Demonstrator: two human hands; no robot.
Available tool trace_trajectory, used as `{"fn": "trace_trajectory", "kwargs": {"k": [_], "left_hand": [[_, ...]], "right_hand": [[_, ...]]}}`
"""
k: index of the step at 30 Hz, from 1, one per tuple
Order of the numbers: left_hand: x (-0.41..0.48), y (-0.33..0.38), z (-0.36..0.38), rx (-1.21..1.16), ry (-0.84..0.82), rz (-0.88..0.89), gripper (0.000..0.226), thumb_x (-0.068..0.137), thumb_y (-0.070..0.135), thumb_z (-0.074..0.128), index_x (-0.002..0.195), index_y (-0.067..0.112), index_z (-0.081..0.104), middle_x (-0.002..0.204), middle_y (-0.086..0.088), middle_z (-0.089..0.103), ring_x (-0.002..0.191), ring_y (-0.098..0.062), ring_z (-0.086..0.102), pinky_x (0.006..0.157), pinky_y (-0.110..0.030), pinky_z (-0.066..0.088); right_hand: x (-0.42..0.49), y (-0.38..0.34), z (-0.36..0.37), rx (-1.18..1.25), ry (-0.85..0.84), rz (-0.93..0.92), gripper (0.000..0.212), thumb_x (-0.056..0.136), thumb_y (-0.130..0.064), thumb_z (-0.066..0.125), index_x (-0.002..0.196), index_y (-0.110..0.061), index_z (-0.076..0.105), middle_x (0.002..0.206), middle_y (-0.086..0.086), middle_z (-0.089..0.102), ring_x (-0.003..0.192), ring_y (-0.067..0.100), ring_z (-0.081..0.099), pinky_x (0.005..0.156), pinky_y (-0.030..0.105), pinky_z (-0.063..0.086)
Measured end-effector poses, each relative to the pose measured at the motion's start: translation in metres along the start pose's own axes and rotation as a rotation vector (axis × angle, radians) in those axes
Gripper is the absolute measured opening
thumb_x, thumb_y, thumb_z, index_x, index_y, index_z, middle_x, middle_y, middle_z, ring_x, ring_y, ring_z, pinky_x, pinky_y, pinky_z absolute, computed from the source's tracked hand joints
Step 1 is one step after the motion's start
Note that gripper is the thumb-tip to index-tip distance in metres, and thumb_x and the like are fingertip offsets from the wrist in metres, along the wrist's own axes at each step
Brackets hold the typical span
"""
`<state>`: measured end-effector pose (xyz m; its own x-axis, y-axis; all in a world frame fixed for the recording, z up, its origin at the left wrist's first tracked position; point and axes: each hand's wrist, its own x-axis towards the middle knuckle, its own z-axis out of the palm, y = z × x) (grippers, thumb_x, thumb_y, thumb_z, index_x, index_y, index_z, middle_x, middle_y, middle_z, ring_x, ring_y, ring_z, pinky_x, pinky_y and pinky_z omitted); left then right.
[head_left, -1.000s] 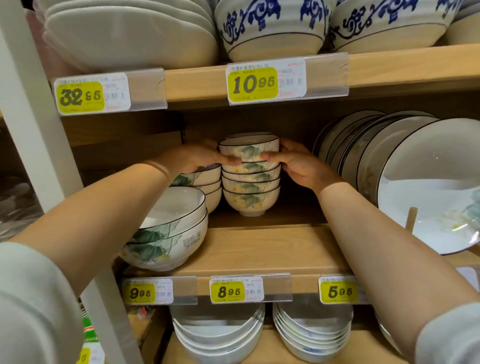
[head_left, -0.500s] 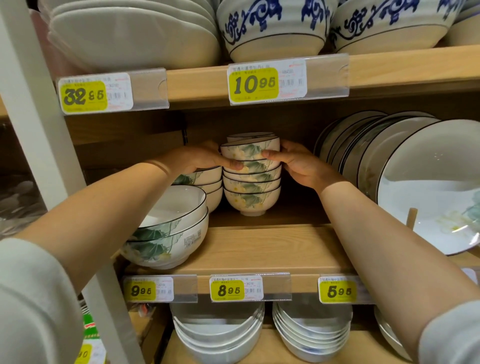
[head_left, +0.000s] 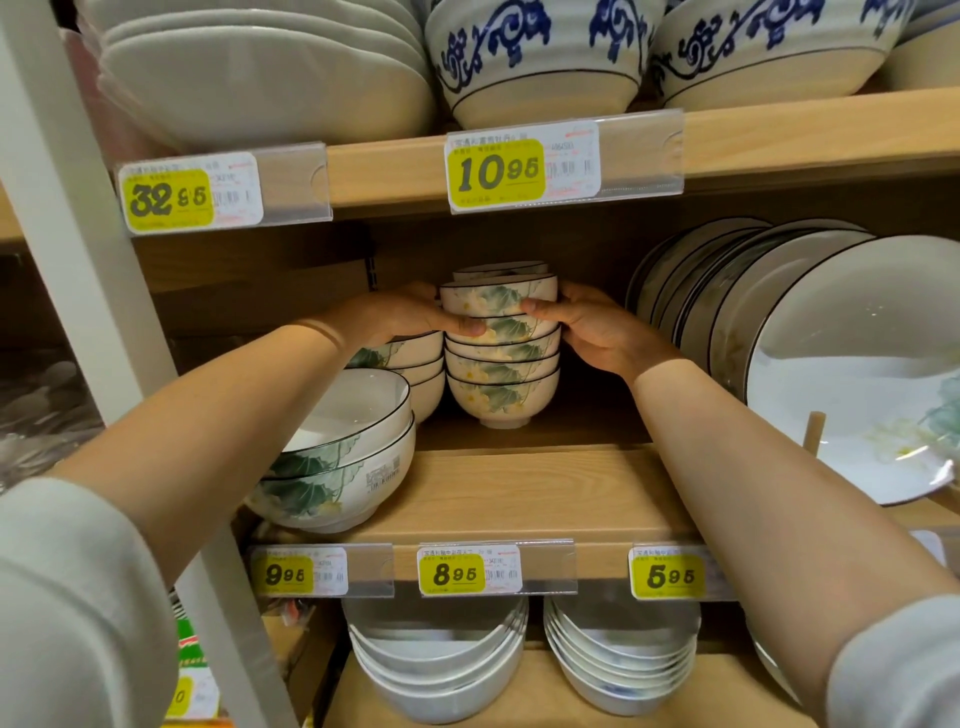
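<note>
At the back of the middle shelf (head_left: 519, 493), about midway along it, the top bowl (head_left: 498, 299) sits on a stack (head_left: 501, 374) of 5 small lotus-print bowls. The left hand (head_left: 410, 317) grasps it from one side, thumb lying across the seam with the bowl below. The right hand (head_left: 587, 327) clasps the other side, thumb on the bowl's wall. Both hands curl round the bowl, neither released.

The bowl looks nested in the stack or barely off it; I cannot tell which. As I judge it, the hold is made on both sides, while carrying the bowl clear of the shelf, or letting go of it, is not yet done.

Just behind, the rim of another stack (head_left: 498, 270) shows. To the left, touching or nearly so, stands a lower stack (head_left: 415, 358). At the front left corner lie 2 big bowls (head_left: 337, 457). Along the right end, plates (head_left: 779, 322) lean upright. On the front edge below hangs an 8.95 tag (head_left: 470, 571).
</note>
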<state>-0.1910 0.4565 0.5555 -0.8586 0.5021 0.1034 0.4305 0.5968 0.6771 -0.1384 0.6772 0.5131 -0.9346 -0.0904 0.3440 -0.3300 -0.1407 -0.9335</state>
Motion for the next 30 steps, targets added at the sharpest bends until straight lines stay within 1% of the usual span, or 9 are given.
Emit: {"fn": "trace_trajectory", "kwargs": {"k": [4, 8, 13, 16, 17, 21, 24, 26, 30], "left_hand": [[-0.005, 0.004, 0.001, -0.007, -0.009, -0.002, 0.087, 0.056, 0.048, 0.081, 0.134, 0.025, 0.051, 0.137, 0.006, 0.054, 0.131, -0.017, 0.043, 0.109, -0.033, 0.032], [-0.008, 0.007, 0.004, -0.01, 0.045, -0.021, 0.068, 0.065, 0.038, 0.084, 0.126, 0.025, 0.056, 0.114, 0.012, 0.057, 0.116, -0.013, 0.048, 0.093, -0.025, 0.035], [-0.023, 0.014, 0.007, 0.06, 0.15, -0.075, 0.071, 0.068, 0.036, 0.084, 0.132, 0.021, 0.057, 0.132, 0.004, 0.058, 0.12, -0.017, 0.053, 0.104, -0.03, 0.04], [-0.053, 0.029, 0.02, 0.057, 0.189, -0.054, 0.059, 0.075, 0.029, 0.081, 0.129, 0.022, 0.059, 0.122, 0.01, 0.06, 0.091, 0.0, 0.058, 0.072, -0.003, 0.044], [-0.066, 0.036, 0.025, 0.039, 0.203, -0.037, 0.053, 0.076, 0.027, 0.08, 0.125, 0.021, 0.062, 0.121, 0.008, 0.063, 0.085, 0.003, 0.057, 0.065, -0.003, 0.044], [-0.123, 0.056, 0.051, -0.001, 0.275, 0.011, 0.037, 0.079, 0.027, 0.076, 0.113, 0.016, 0.07, 0.11, -0.005, 0.072, 0.088, -0.011, 0.066, 0.088, -0.032, 0.052], [-0.167, 0.065, 0.083, -0.15, 0.375, 0.055, 0.043, 0.082, 0.024, 0.075, 0.122, 0.028, 0.062, 0.113, 0.011, 0.067, 0.1, -0.002, 0.061, 0.094, -0.028, 0.047], [-0.197, 0.065, 0.101, -0.296, 0.45, 0.037, 0.047, 0.082, 0.021, 0.074, 0.126, 0.026, 0.059, 0.117, 0.016, 0.063, 0.114, -0.001, 0.058, 0.102, -0.027, 0.044], [-0.254, 0.047, 0.126, -0.565, 0.576, 0.001, 0.039, 0.084, 0.012, 0.07, 0.122, 0.017, 0.063, 0.109, 0.006, 0.072, 0.104, 0.0, 0.065, 0.084, -0.014, 0.051]], "right_hand": [[-0.003, 0.002, 0.003, 0.02, 0.043, -0.009, 0.056, 0.08, -0.003, 0.071, 0.133, -0.01, 0.054, 0.123, 0.007, 0.067, 0.11, 0.016, 0.066, 0.08, 0.023, 0.055], [-0.01, 0.003, 0.009, 0.011, 0.109, -0.041, 0.061, 0.079, -0.006, 0.074, 0.136, -0.012, 0.052, 0.124, 0.006, 0.067, 0.111, 0.017, 0.066, 0.082, 0.026, 0.054], [-0.024, -0.001, 0.019, -0.012, 0.261, -0.021, 0.043, 0.079, -0.012, 0.077, 0.119, -0.018, 0.063, 0.112, 0.001, 0.071, 0.093, 0.008, 0.069, 0.069, 0.022, 0.052], [-0.041, -0.004, 0.029, 0.012, 0.401, 0.031, 0.017, 0.081, -0.014, 0.074, 0.087, -0.026, 0.063, 0.081, -0.013, 0.067, 0.062, -0.006, 0.062, 0.049, 0.015, 0.044], [-0.047, -0.004, 0.032, 0.028, 0.448, 0.041, 0.021, 0.081, -0.013, 0.073, 0.079, -0.028, 0.059, 0.076, -0.015, 0.062, 0.061, -0.005, 0.058, 0.05, 0.016, 0.042], [-0.078, -0.001, 0.044, 0.094, 0.473, 0.046, 0.018, 0.085, -0.011, 0.068, 0.085, -0.028, 0.06, 0.088, -0.009, 0.066, 0.083, 0.005, 0.061, 0.063, 0.022, 0.046], [-0.11, 0.003, 0.052, 0.105, 0.435, 0.018, 0.016, 0.083, -0.014, 0.069, 0.093, -0.026, 0.064, 0.084, -0.012, 0.074, 0.081, 0.002, 0.069, 0.067, 0.02, 0.05], [-0.13, 0.005, 0.057, 0.071, 0.392, 0.015, 0.027, 0.081, -0.02, 0.071, 0.108, -0.02, 0.067, 0.098, -0.009, 0.075, 0.094, 0.004, 0.069, 0.079, 0.027, 0.053], [-0.169, 0.012, 0.075, 0.11, 0.383, 0.002, 0.031, 0.083, -0.024, 0.07, 0.113, -0.024, 0.069, 0.111, -0.004, 0.072, 0.105, 0.008, 0.067, 0.089, 0.033, 0.054]]}}
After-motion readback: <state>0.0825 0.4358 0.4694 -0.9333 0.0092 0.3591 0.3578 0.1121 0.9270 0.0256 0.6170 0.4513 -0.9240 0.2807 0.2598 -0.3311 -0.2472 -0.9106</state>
